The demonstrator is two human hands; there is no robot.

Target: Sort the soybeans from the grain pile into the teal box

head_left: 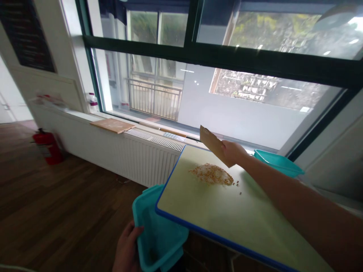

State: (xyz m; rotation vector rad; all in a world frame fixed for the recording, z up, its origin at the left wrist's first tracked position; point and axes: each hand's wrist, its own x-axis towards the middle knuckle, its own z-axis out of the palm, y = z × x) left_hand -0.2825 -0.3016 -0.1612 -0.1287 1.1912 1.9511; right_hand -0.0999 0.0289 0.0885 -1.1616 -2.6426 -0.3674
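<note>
My right hand point(233, 152) reaches across a pale green table with a blue rim point(170, 219) and grips a flat piece of brown cardboard point(212, 143), held upright just behind a pile of yellowish grains point(211, 174). A few loose grains lie to the right of the pile. My left hand point(127, 247) holds a teal plastic container point(159, 230) by its left wall, below the table's near left edge, its opening facing up.
A second teal container point(276, 161) sits at the table's far right by the window. A white radiator point(141, 158) runs under the sill, with a wooden board point(112, 125) on it. A red fire extinguisher point(47, 146) stands on the wooden floor at left.
</note>
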